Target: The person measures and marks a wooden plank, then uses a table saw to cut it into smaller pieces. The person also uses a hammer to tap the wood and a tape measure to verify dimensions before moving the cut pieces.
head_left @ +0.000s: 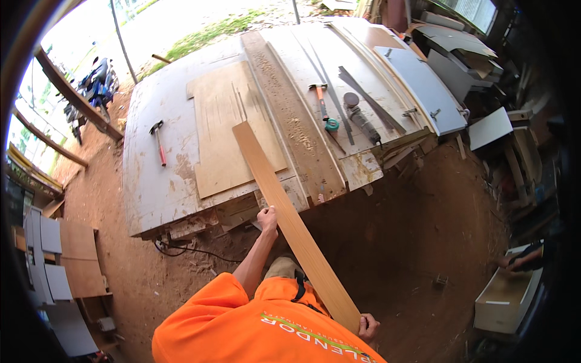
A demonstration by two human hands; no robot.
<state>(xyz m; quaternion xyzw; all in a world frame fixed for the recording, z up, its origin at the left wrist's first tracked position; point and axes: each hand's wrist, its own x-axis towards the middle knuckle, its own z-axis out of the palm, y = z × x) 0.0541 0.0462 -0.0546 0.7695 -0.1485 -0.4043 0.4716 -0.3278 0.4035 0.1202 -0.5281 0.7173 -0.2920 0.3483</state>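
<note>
Two-handed, held a long wooden strip [292, 224] with its far end over a thin sheet [215, 139] on the table [147, 196], left hand [267, 219] closed on its edge midway, right hand [368, 327] clasping its near end. Seemingly had lifting done, setting down left.

Long brown plank [294, 227]; slantwise

hammers [161, 146]: 2 | power tool [362, 123]: 1 | held plank [293, 225]: 1 | plywood panel [219, 138]: 1
</note>
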